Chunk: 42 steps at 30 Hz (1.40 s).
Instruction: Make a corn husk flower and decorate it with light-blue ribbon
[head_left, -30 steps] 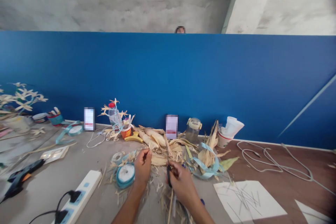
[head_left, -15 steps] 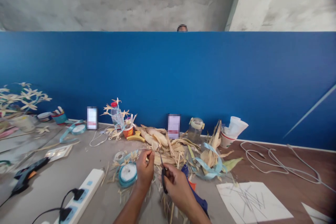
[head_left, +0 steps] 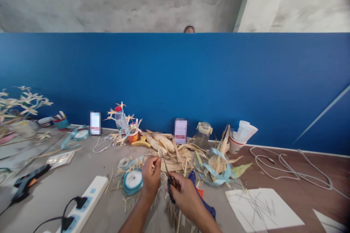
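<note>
My left hand (head_left: 151, 175) is pinching a thin strip of dry tan corn husk (head_left: 158, 158) between the thumb and the first fingers. I hold the strip up just above the grey table (head_left: 109, 211), right in front of me. My right hand (head_left: 186, 193) is curled around small scissors with dark handles (head_left: 170, 185). The thin blades point up and to the left, toward the strip, and the tips are very near it. I cannot tell if the blades touch the strip or how far apart they are. My two hands are close together but do not touch.

Just left of my left hand lies a round roll of light blue ribbon (head_left: 132, 181). A blue plastic glue gun (head_left: 209, 209) lies partly under my right wrist. Behind my hands is a messy pile of dry corn husks (head_left: 166, 145), and little husk bits lie all around. A long white power strip (head_left: 86, 200) with black plugs lies to the left, and a black glue gun (head_left: 26, 182) lies further left. To the right is a white sheet of paper (head_left: 264, 211) with thin sticks on it. A tall blue board (head_left: 191, 80) stands at the back.
</note>
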Each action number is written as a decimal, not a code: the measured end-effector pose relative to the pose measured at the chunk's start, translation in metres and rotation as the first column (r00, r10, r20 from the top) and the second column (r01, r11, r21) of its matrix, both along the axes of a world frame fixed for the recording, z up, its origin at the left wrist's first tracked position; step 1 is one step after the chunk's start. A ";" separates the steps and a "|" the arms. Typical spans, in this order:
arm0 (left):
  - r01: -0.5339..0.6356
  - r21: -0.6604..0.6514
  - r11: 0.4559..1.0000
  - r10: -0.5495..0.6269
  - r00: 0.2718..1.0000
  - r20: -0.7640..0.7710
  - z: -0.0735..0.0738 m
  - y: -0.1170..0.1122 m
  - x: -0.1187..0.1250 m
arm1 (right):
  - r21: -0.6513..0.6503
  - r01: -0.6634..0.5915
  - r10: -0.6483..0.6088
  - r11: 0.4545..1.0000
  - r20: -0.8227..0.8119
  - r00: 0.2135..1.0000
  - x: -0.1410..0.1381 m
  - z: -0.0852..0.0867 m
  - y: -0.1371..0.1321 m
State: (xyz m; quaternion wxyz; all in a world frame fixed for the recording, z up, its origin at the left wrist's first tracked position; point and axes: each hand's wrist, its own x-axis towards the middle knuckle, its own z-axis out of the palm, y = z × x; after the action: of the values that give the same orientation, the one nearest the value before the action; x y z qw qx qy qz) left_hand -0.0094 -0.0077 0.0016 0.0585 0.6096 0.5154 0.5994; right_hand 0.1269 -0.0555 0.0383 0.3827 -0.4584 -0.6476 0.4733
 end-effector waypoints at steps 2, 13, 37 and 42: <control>-0.004 0.005 1.000 0.004 1.000 0.006 -0.001 0.000 0.000 | -0.012 -0.004 0.004 1.000 -0.010 1.000 0.000 -0.001 0.001; 0.012 0.010 1.000 -0.013 0.999 0.037 -0.003 0.001 0.001 | -0.009 0.008 -0.007 1.000 0.062 0.998 0.005 0.004 -0.004; 0.032 -0.048 0.998 -0.026 0.994 0.111 -0.001 0.000 0.002 | -0.088 0.113 -0.123 0.990 -0.110 0.986 -0.001 0.002 -0.008; 0.135 -0.182 0.974 -0.080 0.956 0.283 0.008 -0.001 0.005 | -0.053 0.143 -0.151 0.988 -0.186 0.971 0.026 0.018 0.009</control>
State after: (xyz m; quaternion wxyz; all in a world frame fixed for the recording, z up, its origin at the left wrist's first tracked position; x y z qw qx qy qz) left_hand -0.0047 -0.0090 0.0100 0.2227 0.5394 0.5258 0.6189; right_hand 0.1533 -0.0469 0.0560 0.4677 -0.4653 -0.5632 0.4976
